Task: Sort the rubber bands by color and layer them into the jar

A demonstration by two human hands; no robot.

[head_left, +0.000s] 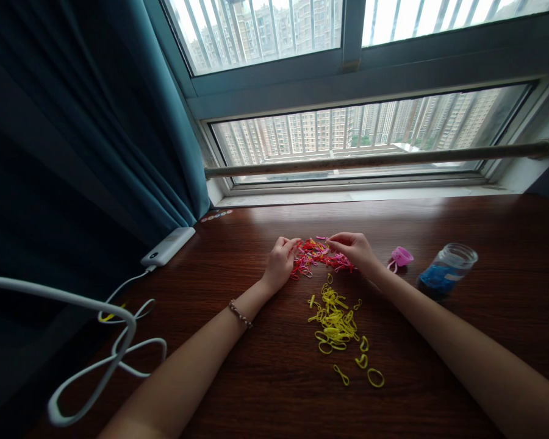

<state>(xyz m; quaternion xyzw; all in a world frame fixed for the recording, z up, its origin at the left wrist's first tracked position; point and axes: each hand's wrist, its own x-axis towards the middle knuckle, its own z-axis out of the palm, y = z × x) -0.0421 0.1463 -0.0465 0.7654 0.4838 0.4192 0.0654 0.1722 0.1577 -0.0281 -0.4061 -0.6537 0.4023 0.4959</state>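
A pile of red, pink and orange rubber bands (312, 251) lies on the dark wooden tabletop. At its left edge is my left hand (281, 263), fingers closed and fingertips touching the pile; whatever they pinch is hidden. My right hand (354, 249) reaches over the pile's right side, thumb and forefinger pressed together. A small yellowish bit shows by those fingertips, too small to make out. Nearer to me lies a heap of yellow rubber bands (336, 320), with several loose ones around it, including a round yellow band (376, 378).
Right of my right hand stand a pink cup-like piece (402, 256) and a glass jar (452, 265) with blue contents. On the left lie a white power bank (168, 247) and a looping white cable (128, 341). A blue curtain (174, 152) and a barred window border the table.
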